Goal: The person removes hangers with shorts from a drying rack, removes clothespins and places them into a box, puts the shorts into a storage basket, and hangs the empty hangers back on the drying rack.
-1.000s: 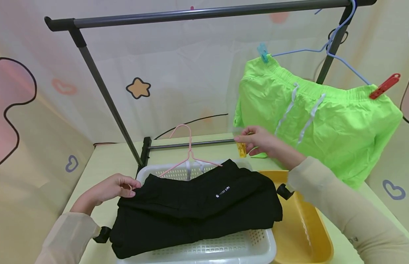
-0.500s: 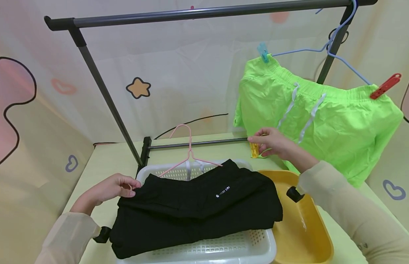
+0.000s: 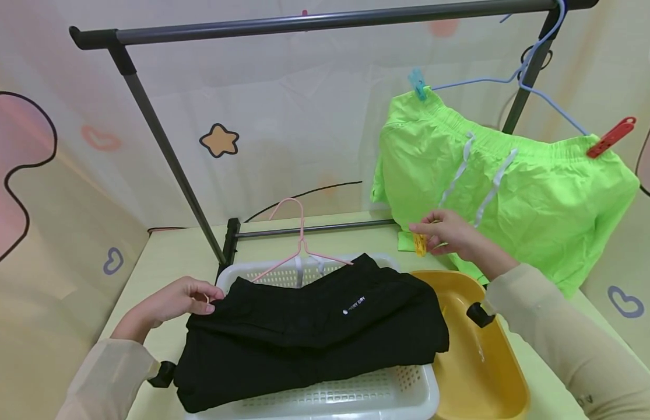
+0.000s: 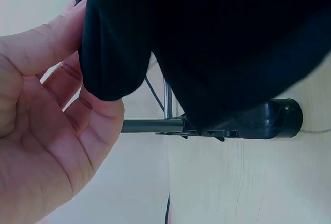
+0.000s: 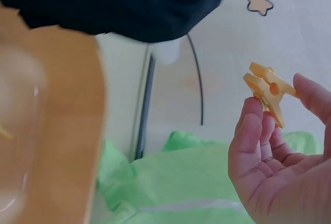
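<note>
Black pants (image 3: 314, 332) with a small white print lie draped over a white basket (image 3: 387, 405). At their upper left corner my left hand (image 3: 172, 303) pinches the waistband; the left wrist view shows thumb and fingers (image 4: 103, 123) on the cloth. A pink hanger (image 3: 302, 227) stands up behind the waistband, its lower part hidden by the pants. My right hand (image 3: 453, 236) pinches a yellow clothespin (image 5: 269, 87) between thumb and fingers, up and right of the pants. In the right wrist view the clothespin's handles lie between the fingertips.
Bright green shorts (image 3: 513, 204) hang on the right from a blue hanger (image 3: 555, 105), held by a teal clip (image 3: 417, 83) and a red clip (image 3: 611, 137). Overhead runs a dark rack bar (image 3: 325, 22). A yellow basin (image 3: 492, 367) sits right of the basket.
My right hand has moved right and slightly down with the clothespin, over toward the green shorts and the basin's back edge. The left hand and the pants stay in place.
</note>
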Tool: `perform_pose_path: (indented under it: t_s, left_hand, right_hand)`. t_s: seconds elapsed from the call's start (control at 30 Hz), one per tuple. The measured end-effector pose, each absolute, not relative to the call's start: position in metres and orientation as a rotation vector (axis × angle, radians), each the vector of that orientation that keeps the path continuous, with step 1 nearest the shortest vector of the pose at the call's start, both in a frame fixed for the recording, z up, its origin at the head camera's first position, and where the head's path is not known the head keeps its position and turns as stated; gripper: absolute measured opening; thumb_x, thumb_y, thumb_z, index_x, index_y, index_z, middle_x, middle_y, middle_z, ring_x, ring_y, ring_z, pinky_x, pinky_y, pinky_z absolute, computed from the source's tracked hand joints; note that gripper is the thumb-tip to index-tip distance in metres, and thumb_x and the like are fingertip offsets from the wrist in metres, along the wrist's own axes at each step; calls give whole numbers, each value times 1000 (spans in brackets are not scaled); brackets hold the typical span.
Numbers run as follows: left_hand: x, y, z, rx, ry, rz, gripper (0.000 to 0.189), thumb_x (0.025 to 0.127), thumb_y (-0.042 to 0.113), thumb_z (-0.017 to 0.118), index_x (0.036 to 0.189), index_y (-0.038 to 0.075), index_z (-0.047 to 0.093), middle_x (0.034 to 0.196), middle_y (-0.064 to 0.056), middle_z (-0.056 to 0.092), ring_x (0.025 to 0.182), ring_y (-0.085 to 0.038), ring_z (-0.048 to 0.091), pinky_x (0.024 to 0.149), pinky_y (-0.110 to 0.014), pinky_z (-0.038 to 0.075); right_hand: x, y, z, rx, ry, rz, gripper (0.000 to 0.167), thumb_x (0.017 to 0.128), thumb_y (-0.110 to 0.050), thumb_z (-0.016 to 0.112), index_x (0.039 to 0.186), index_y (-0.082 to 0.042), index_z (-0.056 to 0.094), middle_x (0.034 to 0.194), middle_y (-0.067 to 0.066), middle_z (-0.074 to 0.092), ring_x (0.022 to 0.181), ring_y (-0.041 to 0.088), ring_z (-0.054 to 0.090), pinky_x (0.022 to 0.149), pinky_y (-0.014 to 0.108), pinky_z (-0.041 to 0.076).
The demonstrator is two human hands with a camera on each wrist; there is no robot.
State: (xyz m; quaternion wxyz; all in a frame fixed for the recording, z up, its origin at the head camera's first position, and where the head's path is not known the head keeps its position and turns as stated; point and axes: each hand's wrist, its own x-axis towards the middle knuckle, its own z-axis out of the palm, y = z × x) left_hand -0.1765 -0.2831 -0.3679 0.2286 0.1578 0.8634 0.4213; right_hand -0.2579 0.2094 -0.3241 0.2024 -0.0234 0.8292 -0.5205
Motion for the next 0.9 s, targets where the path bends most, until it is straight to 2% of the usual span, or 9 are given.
perform_pose_path:
  t_s: [0.3,0.67,0.9]
  left_hand:
    - [-178,-284,-369,452,2362,1174,33,81,9,60,107,-11,56,106,-21,56,90,-19,53,78,-32,43]
    - [-178,-284,-369,435,2361,1176,32,81,8,60,107,-9,56,105,-20,57,92,-19,50,78,-32,43]
    - [-177,-283,-368,430,2357,1176,33,81,8,60,107,-10,56,106,-21,57,91,-19,52,78,-31,44]
  right_hand:
    - [-257,227,-346,6,2322,-1406,41,83,-36,58,99,-3,40,65,-2,44,56,10,53,56,26,46]
    - [-255,242,-364,18,2328,-1358,41,83,-34,59,97,-2,40,65,-2,44,53,10,49,56,28,47]
    - [-254,248,-373,9,2335,-1271,42,83,-35,59,99,-1,41,70,-1,49,57,12,49,61,29,49]
